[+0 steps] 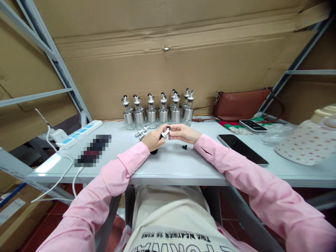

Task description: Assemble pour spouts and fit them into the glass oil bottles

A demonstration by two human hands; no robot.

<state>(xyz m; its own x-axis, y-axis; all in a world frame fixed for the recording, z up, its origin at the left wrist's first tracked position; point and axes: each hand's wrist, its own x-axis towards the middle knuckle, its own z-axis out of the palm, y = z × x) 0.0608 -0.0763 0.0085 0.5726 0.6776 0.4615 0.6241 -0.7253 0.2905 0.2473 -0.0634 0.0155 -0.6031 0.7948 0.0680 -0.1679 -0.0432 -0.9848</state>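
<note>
Over the middle of the table, my left hand [154, 139] is closed around a silver-and-black pourer spout [166, 133]. My right hand [183, 133] meets it from the other side, thumb and fingers pinched at the black tip of the same spout. Beside my left hand lie several loose silver spouts [141, 132]. A round black piece [154, 152] shows partly beneath that hand. Small black caps [184, 147] rest on the table below my right hand. Behind both hands stand several glass-and-steel bottles [163, 113] with spouts fitted on top.
At left are a white power strip [78, 134], a pixelated dark item [93, 151] and white cables [70, 164]. To the right lie a black tablet [241, 148], a phone [253, 126], a brown bag [240, 105] and a dotted white item [309, 143]. Cardboard [168, 70] backs the table.
</note>
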